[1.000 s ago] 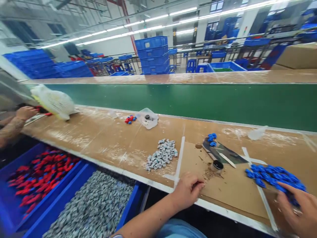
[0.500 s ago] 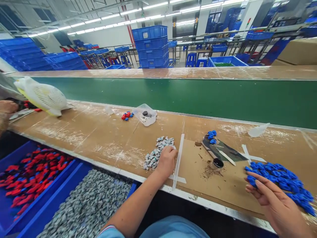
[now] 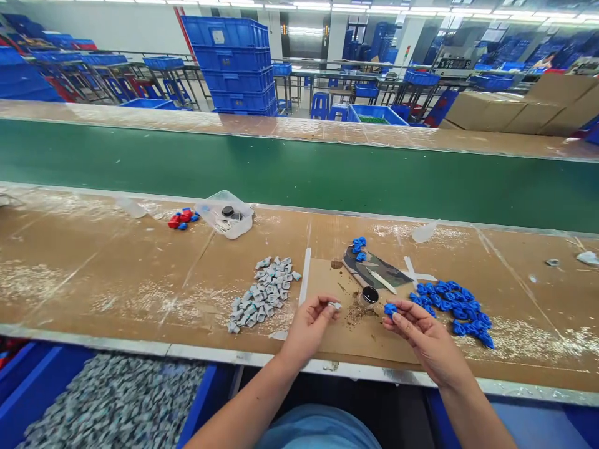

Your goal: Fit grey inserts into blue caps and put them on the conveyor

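My left hand [image 3: 314, 321] pinches a small grey plastic piece [image 3: 335, 305] above the cardboard sheet. Across from it, my right hand [image 3: 418, 330] holds a small blue plastic piece [image 3: 390, 309] between thumb and fingers. The two pieces are apart. Between and just beyond the hands stands a small cup of dark liquid [image 3: 370, 295], with brown stains around it. A heap of grey pieces [image 3: 266, 290] lies left of my left hand. To the right of my right hand is a cluster of blue pieces [image 3: 456, 305]. A white pointed tool [image 3: 381, 280] rests on a camouflage cloth [image 3: 395, 272].
A clear plastic tray [image 3: 238, 227] with a black-lidded jar sits at the back left, beside red and blue pieces [image 3: 182, 218]. Beyond runs a green conveyor belt [image 3: 299, 168]. Below the table edge stands a blue bin [image 3: 196, 399] of grey pieces.
My left hand has left the grey heap and moved right with a grey piece. My right hand has brought the blue piece inward from the blue cluster. The view has turned right.
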Tool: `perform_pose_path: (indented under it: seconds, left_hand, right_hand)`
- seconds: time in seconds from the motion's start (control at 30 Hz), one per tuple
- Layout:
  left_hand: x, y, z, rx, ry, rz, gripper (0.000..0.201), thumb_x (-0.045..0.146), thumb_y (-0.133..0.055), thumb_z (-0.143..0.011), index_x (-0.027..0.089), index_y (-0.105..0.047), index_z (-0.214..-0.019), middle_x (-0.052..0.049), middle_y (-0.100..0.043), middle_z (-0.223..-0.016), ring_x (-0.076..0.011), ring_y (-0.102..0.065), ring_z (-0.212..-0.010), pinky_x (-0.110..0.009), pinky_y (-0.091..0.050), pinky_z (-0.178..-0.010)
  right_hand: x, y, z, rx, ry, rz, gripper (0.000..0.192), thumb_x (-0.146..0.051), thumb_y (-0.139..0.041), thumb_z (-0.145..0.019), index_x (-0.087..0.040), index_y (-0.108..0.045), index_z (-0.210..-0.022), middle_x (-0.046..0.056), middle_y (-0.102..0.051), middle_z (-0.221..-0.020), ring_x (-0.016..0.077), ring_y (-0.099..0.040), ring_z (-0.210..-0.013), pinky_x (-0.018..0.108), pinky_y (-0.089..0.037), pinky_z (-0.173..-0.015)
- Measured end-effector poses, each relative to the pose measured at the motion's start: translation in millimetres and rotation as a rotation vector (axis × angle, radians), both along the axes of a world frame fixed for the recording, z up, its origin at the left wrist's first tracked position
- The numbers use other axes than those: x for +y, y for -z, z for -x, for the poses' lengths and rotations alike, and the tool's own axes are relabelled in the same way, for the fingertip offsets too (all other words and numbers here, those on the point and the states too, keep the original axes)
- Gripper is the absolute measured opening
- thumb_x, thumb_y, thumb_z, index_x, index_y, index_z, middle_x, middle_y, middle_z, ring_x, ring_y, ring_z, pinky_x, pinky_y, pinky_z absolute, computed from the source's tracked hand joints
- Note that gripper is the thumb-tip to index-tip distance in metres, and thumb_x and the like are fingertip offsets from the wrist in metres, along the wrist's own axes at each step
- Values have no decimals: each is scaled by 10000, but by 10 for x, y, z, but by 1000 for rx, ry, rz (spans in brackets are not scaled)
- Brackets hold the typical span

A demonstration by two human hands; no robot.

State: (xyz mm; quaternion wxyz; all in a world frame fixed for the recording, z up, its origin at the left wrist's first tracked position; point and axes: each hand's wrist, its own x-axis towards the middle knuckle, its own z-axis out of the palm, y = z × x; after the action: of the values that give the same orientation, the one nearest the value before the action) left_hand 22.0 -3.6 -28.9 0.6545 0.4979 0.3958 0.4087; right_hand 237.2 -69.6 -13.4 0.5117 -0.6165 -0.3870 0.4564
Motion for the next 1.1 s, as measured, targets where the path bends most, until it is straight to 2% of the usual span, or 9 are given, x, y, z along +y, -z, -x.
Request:
perform_pose_path:
  seconds: [0.07, 0.17, 0.27, 0.33, 0.57, 0.87, 1.1]
  left_hand:
    - [-37, 16, -91, -109, 50, 183, 400, 505, -685, -719, 157, -616, -903, -25, -630, -785, -137, -627, -709, -300, -535, -730]
    - [-65, 47, -162, -229, 84, 340, 484, 531, -758, -620, 145, -620, -878, -15, -622, -776, -132, -631, -701, -300, -542, -724]
    - [-70, 78, -179, -229, 82, 348, 508, 537, -766, -605, 136, -654, -897, -21, -630, -773, -120, -620, -690, -286, -534, -724]
    - [-69, 93, -175, -209, 85, 327, 511, 533, -754, -624, 136, -671, -936, -24, -640, -766, -117, -614, -690, -274, -527, -722]
    - [-69, 107, -162, -227, 102, 335, 516, 476, -776, -622, 148, -680, -1008, -35, -662, -791, -127, -615, -705, -283, -523, -735]
    - [-73, 71, -165, -212, 97, 348, 481, 439, -775, -638, 134, -670, -995, -38, -664, -746, -145, -634, -712, -298, -516, -753]
    - [-80, 51, -162, -238, 80, 338, 490, 449, -790, -618, 146, -664, -983, -39, -677, -743, -155, -656, -735, -295, -516, -756]
  right_hand:
    - [19, -2, 4, -141, -21, -79, 407, -511, -677, -738, -211, -657, -1013, 82, -716, -907, 214, -688, -790, 376, -579, -755]
    - [54, -36, -9, -546, -10, -250, 298, -448, -590, -827, -233, -660, -1020, 77, -707, -943, 205, -676, -813, 356, -571, -746]
    - [108, -89, -33, -936, -8, -372, 238, -385, -530, -874, -258, -670, -1020, 66, -707, -955, 217, -657, -859, 359, -548, -744]
    - [153, -114, -49, -1060, -35, -415, 226, -362, -515, -887, -269, -674, -1019, 56, -714, -928, 223, -649, -860, 370, -529, -743]
    - [253, -113, -68, -1183, -114, -476, 231, -312, -499, -907, -264, -689, -1030, 41, -728, -914, 206, -640, -790, 377, -474, -736]
    - [272, -123, -58, -1251, -142, -557, 210, -225, -537, -892, -236, -686, -1040, 27, -731, -924, 177, -623, -759, 340, -455, -708]
    - [267, -140, -47, -1177, -113, -535, 205, -238, -553, -876, -247, -695, -1023, 27, -731, -901, 177, -619, -746, 340, -468, -702]
